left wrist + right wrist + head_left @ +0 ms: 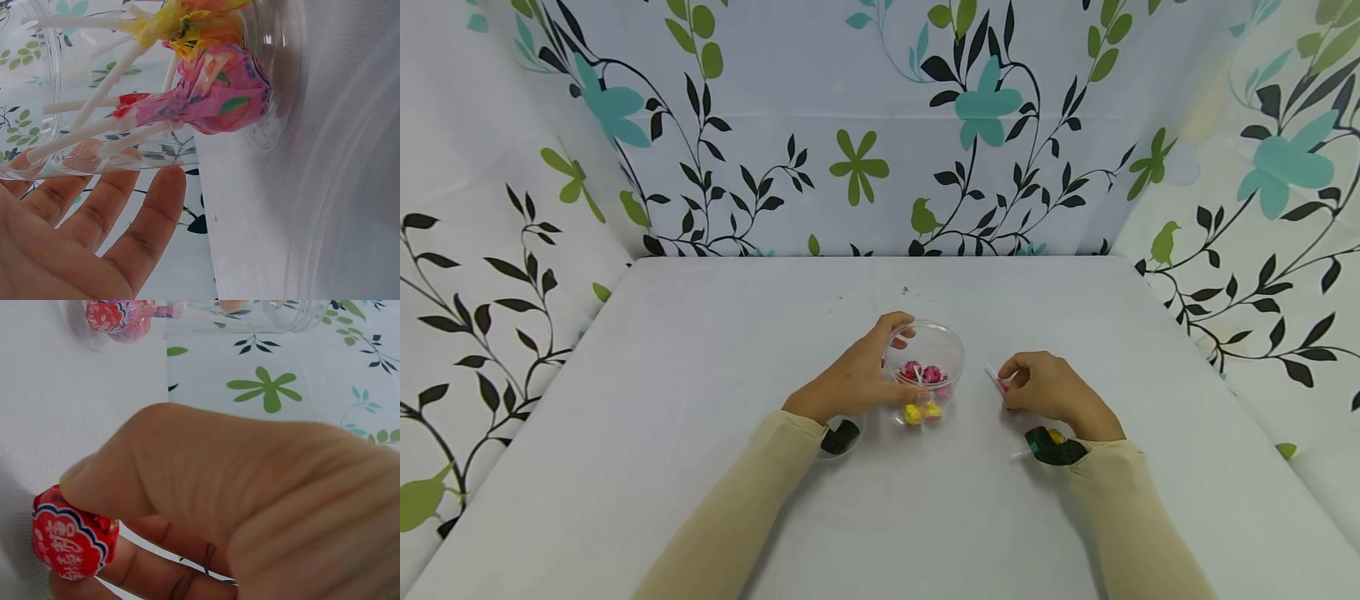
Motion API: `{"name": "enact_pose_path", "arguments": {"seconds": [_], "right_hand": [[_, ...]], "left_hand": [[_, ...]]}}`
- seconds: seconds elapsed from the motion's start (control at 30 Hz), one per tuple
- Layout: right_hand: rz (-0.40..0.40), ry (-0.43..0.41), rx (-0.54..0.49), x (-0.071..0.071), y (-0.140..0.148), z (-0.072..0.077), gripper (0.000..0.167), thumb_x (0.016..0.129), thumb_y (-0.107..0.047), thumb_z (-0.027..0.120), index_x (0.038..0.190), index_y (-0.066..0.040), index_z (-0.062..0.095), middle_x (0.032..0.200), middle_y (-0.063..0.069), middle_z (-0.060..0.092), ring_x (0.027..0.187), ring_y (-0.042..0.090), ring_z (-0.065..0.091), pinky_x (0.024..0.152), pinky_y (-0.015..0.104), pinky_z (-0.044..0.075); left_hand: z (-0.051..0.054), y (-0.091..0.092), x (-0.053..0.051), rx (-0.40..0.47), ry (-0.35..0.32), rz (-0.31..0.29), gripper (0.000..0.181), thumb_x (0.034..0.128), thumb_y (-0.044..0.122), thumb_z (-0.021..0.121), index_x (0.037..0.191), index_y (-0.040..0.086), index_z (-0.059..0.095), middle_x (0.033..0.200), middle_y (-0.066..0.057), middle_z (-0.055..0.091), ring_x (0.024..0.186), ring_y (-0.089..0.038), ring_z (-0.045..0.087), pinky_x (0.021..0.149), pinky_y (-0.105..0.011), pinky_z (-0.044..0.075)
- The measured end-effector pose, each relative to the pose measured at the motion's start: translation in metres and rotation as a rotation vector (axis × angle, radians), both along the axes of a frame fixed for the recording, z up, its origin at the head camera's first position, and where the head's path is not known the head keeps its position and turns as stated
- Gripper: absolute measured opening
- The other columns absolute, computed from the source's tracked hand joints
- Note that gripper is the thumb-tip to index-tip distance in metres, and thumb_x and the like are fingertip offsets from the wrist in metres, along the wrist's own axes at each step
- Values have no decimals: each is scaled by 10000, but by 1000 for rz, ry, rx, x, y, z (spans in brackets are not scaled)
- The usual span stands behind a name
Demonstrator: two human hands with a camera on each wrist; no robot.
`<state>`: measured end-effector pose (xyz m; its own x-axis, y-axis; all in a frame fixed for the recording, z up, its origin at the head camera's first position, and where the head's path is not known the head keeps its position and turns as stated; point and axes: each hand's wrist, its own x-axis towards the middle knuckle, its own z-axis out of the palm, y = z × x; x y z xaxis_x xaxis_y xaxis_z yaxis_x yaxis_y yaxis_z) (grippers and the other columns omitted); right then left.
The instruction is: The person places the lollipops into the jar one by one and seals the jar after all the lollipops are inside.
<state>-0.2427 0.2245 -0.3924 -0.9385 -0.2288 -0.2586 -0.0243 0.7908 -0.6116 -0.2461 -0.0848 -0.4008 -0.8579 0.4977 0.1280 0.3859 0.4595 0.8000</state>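
A clear plastic jar (959, 357) stands upright near the middle of the table, with several wrapped lollipops inside. Pink ones (931, 374) show through the top and yellow ones (913, 414) lower down. My left hand (861, 375) grips the jar from its left side, thumb in front and fingers around the back. To the right of the jar, my right hand (1051, 387) pinches a red-wrapped lollipop (74, 534) by its candy end, between thumb and fingers, low over the white table. Its white stick points up and left in the head view.
A clear round lid (859, 432) lies under my left wrist, partly hidden by the wrist camera. Beside my right wrist, a yellow lollipop (1057, 436) is mostly covered by the black camera. Floral cloth (760, 125) hangs behind the white table (737, 317).
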Motion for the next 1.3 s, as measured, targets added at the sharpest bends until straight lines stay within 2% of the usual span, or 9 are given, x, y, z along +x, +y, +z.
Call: {"name": "enact_pose_path", "arguments": {"seconds": [0.23, 0.43, 0.57, 0.8, 1.03, 1.3], "right_hand": [[-42, 42, -33, 1, 4, 0, 356, 856, -113, 753, 1200, -34, 711, 1037, 88, 657, 910, 243, 586, 736, 339, 478], [-67, 91, -62, -2, 3, 0, 345, 865, -104, 736, 1203, -40, 717, 1024, 82, 662, 910, 251, 594, 726, 337, 481], [-77, 121, -83, -3, 3, -1, 326, 878, -97, 734, 1199, -37, 720, 1032, 91, 678, 927, 258, 624, 728, 332, 497], [-92, 170, -127, -1, 6, 0, 320, 881, -85, 719, 1197, -36, 724, 1059, 104, 701, 982, 280, 651, 736, 334, 507], [-110, 201, -155, 0, 5, 0, 343, 885, -95, 724, 1221, -29, 721, 1086, 123, 714, 1009, 288, 663, 754, 329, 519], [-141, 220, -198, 1, 5, 0, 340, 914, -85, 731, 1248, -23, 706, 1124, 157, 701, 995, 291, 640, 765, 326, 536]], "left_hand": [[-1, 2, -1, -4, 0, 0, 1021, 787, 499, 899, 1573, 254, 294, 1490, 66, 509, 1371, -216, 506, 1039, -459, 480], [-1, 0, 0, -7, -5, 13, 1034, 780, 496, 905, 1576, 238, 297, 1497, 72, 512, 1366, -204, 506, 1040, -469, 483], [-1, 0, 0, -7, -1, 10, 1029, 791, 483, 901, 1580, 231, 290, 1505, 43, 516, 1365, -210, 508, 1040, -469, 483], [-2, 2, -2, -5, 4, 4, 995, 789, 464, 907, 1555, 297, 294, 1507, 13, 522, 1365, -227, 514, 1030, -471, 487], [-1, 1, -2, -4, 4, 0, 1010, 796, 455, 903, 1571, 260, 285, 1528, -41, 516, 1370, -240, 509, 1039, -514, 484], [0, 1, -1, -6, 9, -7, 1019, 807, 439, 902, 1584, 213, 282, 1533, -53, 510, 1372, -232, 507, 1043, -502, 486]]}}
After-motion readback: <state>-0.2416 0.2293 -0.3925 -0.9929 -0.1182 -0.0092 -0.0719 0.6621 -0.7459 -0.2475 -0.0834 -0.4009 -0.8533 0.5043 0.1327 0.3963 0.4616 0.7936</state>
